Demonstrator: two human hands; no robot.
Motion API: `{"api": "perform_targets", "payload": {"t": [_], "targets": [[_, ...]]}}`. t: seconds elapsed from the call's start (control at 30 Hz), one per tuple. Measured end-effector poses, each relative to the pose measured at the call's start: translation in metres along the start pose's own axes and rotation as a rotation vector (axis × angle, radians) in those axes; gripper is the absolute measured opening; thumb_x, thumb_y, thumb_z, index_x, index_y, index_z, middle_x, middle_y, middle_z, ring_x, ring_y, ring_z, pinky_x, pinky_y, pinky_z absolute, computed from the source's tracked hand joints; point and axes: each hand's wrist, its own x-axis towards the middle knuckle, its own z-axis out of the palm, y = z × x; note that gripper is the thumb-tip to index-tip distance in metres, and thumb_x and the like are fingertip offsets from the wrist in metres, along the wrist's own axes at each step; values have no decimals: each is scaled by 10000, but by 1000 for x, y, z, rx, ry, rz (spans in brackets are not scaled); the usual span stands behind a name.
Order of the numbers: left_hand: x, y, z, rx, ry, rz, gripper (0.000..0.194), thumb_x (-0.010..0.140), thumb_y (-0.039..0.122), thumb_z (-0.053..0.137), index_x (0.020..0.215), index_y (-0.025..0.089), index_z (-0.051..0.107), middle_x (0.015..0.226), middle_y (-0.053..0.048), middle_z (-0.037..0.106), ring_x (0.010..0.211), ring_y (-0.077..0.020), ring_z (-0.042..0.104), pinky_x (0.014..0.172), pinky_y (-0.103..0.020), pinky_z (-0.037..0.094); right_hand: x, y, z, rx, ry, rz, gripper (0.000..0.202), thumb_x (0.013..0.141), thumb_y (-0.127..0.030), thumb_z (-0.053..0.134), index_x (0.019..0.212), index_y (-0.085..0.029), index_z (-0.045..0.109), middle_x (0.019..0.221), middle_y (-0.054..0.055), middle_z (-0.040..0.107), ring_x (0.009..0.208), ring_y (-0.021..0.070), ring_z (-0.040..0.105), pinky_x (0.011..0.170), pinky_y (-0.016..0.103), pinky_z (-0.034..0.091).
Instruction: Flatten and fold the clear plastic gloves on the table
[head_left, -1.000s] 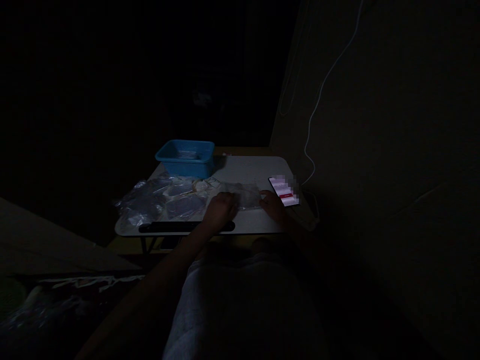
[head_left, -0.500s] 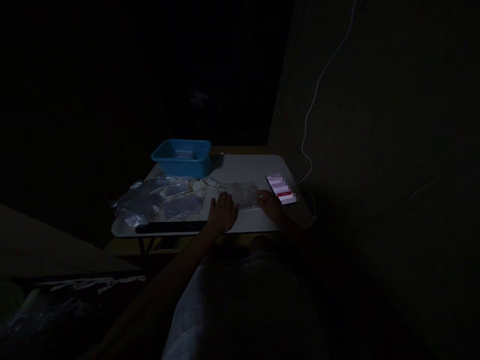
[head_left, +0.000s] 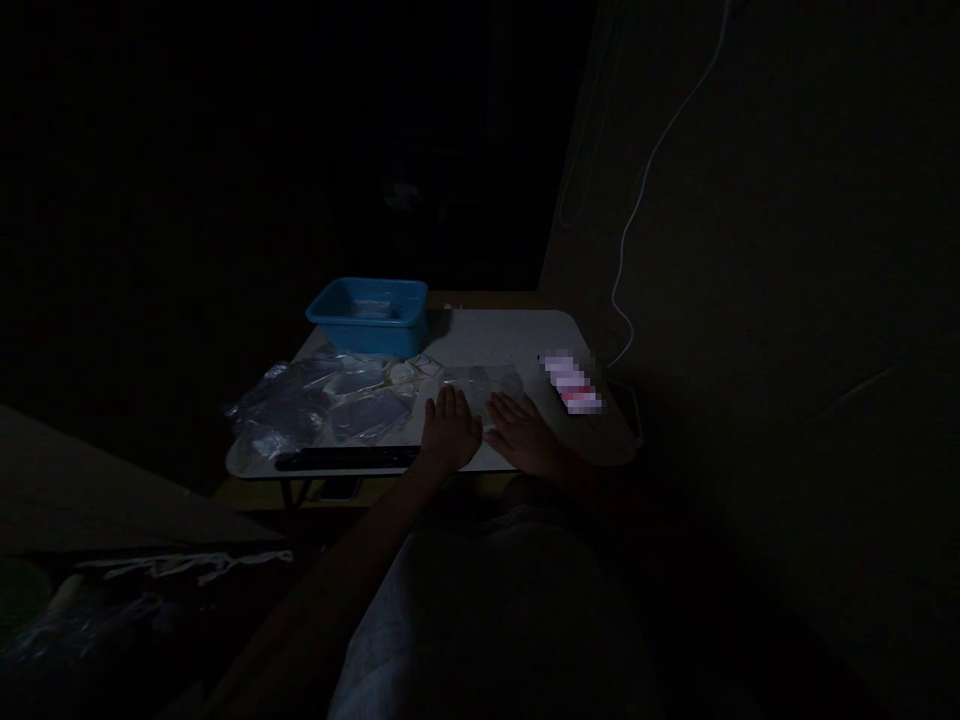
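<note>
A clear plastic bag (head_left: 480, 380) lies flat on the white table (head_left: 495, 335) in front of me. My left hand (head_left: 450, 430) rests open on its near left part, fingers stretched forward. My right hand (head_left: 523, 432) lies flat and open on its near right part, fingers pointing up and left. Both hands partly cover the bag's near side. To the left of my left hand are more clear plastic bags (head_left: 367, 415) and a crumpled heap of clear plastic (head_left: 277, 410). The room is very dark, so fine detail is lost.
A blue plastic basin (head_left: 375, 335) with something pale inside stands at the table's back left. A lit phone (head_left: 574, 385) lies at the right side. Dark rods (head_left: 345, 458) run along the front edge. A white cable (head_left: 637, 190) hangs down the right wall.
My right hand has moved left and toward me, from the bag's right edge to beside my left hand, and its fingers have flattened out. My left hand stays nearly in place.
</note>
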Motion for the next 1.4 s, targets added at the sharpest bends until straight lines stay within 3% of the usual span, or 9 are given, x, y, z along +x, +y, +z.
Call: {"api": "perform_targets", "payload": {"t": [0.43, 0.7, 1.07, 1.27, 1.33, 1.4], "targets": [[-3, 3, -1, 59, 9, -85, 655, 863, 416, 226, 1320, -49, 275, 1390, -261, 259, 1304, -347, 204, 1025, -500, 177, -6, 14, -4, -91, 1, 278, 533, 899, -400, 276, 1282, -53, 406, 1349, 206, 381, 1275, 278, 312, 1024, 535, 198], [-3, 3, -5, 80, -24, -91, 646, 863, 407, 225, 1321, -46, 282, 1394, -248, 259, 1308, -328, 205, 1030, -486, 184, 21, 19, 0, -88, -103, 3, 505, 915, -379, 219, 1333, -124, 342, 1410, 114, 306, 1311, 203, 250, 1059, 470, 158], [-5, 4, -2, 78, 5, -113, 669, 862, 433, 227, 1318, -52, 283, 1388, -264, 262, 1303, -342, 212, 1023, -509, 184, 18, 21, 6, -139, -80, 235, 598, 896, -465, 208, 1316, -67, 357, 1395, 174, 311, 1306, 255, 253, 1026, 537, 180], [-2, -1, -7, 87, 57, -182, 653, 869, 428, 218, 1281, -62, 347, 1357, -277, 316, 1285, -362, 246, 1009, -555, 180, 20, 19, 5, -131, -94, 247, 595, 894, -467, 207, 1322, -78, 350, 1399, 173, 304, 1310, 250, 243, 1027, 526, 181], [4, -3, -11, 77, 95, -148, 598, 878, 379, 218, 1278, -41, 364, 1361, -257, 326, 1288, -344, 251, 1016, -550, 179, 20, 19, 4, -129, -95, 251, 589, 894, -462, 212, 1323, -83, 350, 1400, 168, 304, 1312, 246, 240, 1029, 523, 180], [15, -4, -14, 48, 102, -21, 532, 877, 308, 238, 1291, -3, 361, 1372, -221, 333, 1292, -308, 262, 1026, -509, 209, 20, 18, 4, -129, -102, 255, 590, 895, -461, 211, 1324, -80, 348, 1402, 164, 303, 1312, 246, 240, 1031, 524, 178]]}}
